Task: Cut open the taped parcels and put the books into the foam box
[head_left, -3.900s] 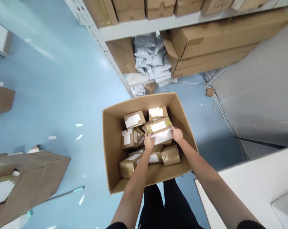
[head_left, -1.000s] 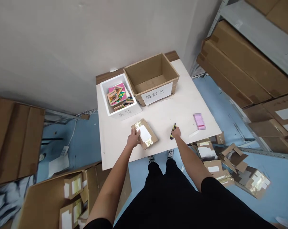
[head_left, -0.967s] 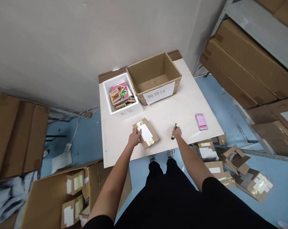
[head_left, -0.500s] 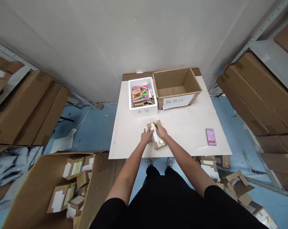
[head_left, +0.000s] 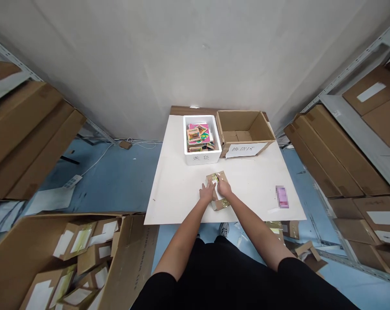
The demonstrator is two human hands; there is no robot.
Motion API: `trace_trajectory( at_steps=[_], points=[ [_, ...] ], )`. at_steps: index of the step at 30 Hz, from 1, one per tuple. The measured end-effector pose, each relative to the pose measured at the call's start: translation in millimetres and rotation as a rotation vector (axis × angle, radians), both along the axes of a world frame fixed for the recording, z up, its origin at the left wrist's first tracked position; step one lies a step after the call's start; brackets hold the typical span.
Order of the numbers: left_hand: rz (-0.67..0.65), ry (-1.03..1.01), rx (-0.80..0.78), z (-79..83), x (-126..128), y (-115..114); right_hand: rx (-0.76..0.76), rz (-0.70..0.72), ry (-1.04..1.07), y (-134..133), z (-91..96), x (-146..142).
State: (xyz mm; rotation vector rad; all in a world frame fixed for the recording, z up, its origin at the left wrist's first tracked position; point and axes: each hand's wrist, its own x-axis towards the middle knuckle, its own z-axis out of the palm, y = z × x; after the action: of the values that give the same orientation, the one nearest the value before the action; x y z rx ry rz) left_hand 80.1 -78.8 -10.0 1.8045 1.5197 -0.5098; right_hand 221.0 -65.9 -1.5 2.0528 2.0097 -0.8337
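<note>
A small cardboard box (head_left: 219,205) with shiny tape and a white label lies near the table's front edge. Spread over the box's left side, my left hand (head_left: 208,192) presses on it with fingers apart. My right hand (head_left: 224,188) is closed over the box's upper part. In its grip is a slim dark tool, apparently a box cutter (head_left: 218,176), its tip at the taped far end; most of it is hidden by the fingers.
Behind the box stand a white foam box (head_left: 202,158) with colourful packs and an open cardboard carton (head_left: 246,142) with a paper sign. A pink pixelated item (head_left: 282,197) lies at right on the table (head_left: 175,193). A big carton (head_left: 135,254) of parcels stands lower left; shelves flank both sides.
The camera view has shifted, so the table sits lower in the picture. My right hand has moved slightly along the tape, and the box cutter is now more hidden. My left hand stays on the box.
</note>
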Motion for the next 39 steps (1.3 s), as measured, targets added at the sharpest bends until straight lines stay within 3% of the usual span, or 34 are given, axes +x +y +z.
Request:
trace_trajectory(
  at_steps=[10, 20, 23, 27, 31, 34, 39],
  points=[
    [-0.005, -0.069, 0.02, 4.6, -10, -3, -0.108, -0.029, -0.049, -2, 9.1, -4],
    [-0.008, -0.061, 0.068, 5.6, -14, -5, -0.268, 0.04, -0.039, 2, 44.2, 8],
    [-0.003, -0.051, 0.077, 4.6, -14, -6, -0.333, 0.043, -0.034, -11, 50.7, 14],
    [-0.003, -0.038, 0.082, 2.8, -13, -6, -0.431, 0.064, -0.041, -51, 55.8, 25],
    [-0.005, -0.028, 0.093, -0.1, -13, -4, -0.383, 0.111, -0.062, -95, 56.2, 41],
    [0.002, -0.021, 0.103, -0.9, -12, -4, -0.35, 0.065, -0.037, -117, 54.0, 57],
    [0.043, 0.024, 0.149, 1.9, 1, -16, -0.03, -0.323, 0.002, -122, 36.8, 88]
  ],
)
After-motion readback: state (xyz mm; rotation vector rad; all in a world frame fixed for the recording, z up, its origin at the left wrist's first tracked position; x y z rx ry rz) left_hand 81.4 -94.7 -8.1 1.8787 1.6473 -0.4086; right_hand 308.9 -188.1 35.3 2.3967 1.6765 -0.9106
